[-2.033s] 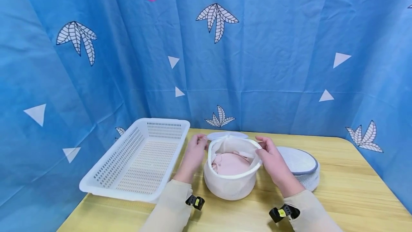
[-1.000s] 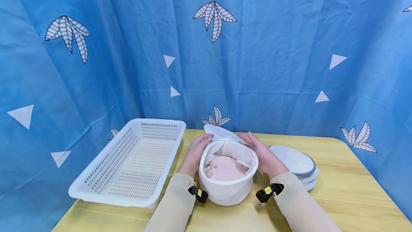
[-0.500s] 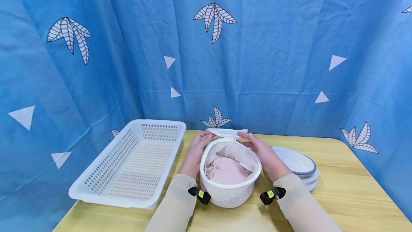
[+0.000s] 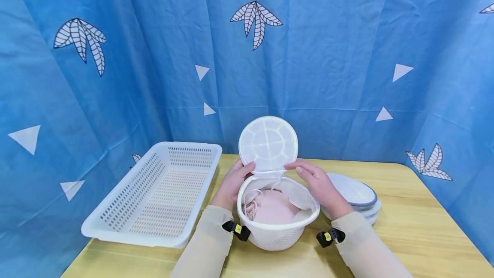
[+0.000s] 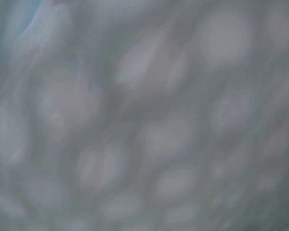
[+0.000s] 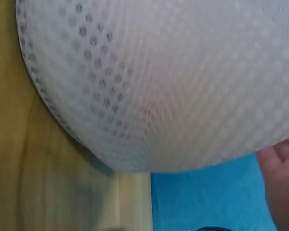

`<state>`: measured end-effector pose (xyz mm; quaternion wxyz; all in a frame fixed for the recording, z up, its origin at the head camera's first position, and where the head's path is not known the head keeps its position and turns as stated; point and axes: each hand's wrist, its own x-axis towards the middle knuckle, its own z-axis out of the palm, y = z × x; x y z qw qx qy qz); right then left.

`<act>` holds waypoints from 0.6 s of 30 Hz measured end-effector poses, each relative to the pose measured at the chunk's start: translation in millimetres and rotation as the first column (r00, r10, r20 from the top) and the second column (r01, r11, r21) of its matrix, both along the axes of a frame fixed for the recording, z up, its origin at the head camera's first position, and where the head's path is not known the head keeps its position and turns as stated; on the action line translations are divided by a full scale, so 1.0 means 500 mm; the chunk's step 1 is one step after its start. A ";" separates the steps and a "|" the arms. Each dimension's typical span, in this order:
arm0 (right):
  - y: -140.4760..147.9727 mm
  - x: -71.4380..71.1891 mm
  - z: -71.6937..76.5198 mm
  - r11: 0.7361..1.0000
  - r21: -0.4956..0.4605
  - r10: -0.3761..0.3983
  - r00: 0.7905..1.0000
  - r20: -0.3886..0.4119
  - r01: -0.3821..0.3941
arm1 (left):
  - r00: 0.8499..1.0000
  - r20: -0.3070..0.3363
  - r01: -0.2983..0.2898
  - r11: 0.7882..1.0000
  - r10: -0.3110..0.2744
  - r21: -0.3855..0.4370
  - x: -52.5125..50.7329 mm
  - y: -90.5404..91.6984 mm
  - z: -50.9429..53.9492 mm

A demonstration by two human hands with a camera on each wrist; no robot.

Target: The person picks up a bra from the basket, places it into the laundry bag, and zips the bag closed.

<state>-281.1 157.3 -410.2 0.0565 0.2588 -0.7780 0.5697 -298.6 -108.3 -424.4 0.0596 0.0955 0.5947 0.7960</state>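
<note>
Well, from my head I see the white mesh bag (image 4: pixel 275 238) on the tabletop (image 4: pixel 420 235) right in front of me, its mouth facing up between my two forearms, with a pale pink thing (image 4: pixel 275 207) and thin straps inside. Its round lid (image 4: pixel 268 140) stands nearly upright at the rear of the rim, and both my hands are at its lower edge. My left hand (image 4: pixel 233 181) has that edge pinched at the left, thumb in front and the other fingers behind. My right hand (image 4: pixel 318 181) reaches in from the other side, index finger stretched out and touching the lid near its base, thumb close beneath; I can't tell whether it pinches anything. A white slotted basket (image 4: pixel 131 239) sits to my left, and a second mesh bag with a grey-edged top (image 4: pixel 353 190) lies just past my right hand. My left wrist's view is all blurred mesh, so I can't make out my fingers there. On my right wrist, the bag's dotted wall fills most of the view, with my fingertips partly hidden behind its edge.
</note>
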 end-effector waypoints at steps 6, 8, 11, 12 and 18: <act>-0.001 0.007 0.002 0.991 -0.132 0.005 0.981 0.192 0.021 | 0.998 -0.060 0.014 0.993 -0.022 -0.119 0.006 -0.008 0.008; -0.001 0.011 0.004 0.990 -0.136 -0.006 0.975 0.224 0.037 | 0.994 -0.096 0.044 0.986 -0.060 -0.162 0.009 -0.013 0.012; 0.001 0.016 0.006 0.990 -0.128 -0.021 0.972 0.234 0.052 | 0.975 -0.167 0.104 0.968 -0.143 -0.227 0.013 -0.020 0.019; 0.002 0.018 0.007 0.991 -0.121 -0.032 0.974 0.225 0.061 | 0.965 -0.196 0.118 0.959 -0.171 -0.256 0.015 -0.022 0.023; 0.007 0.020 0.004 0.977 -0.187 -0.055 0.970 0.235 0.101 | 0.949 -0.189 0.170 0.916 -0.251 -0.363 0.024 -0.023 0.041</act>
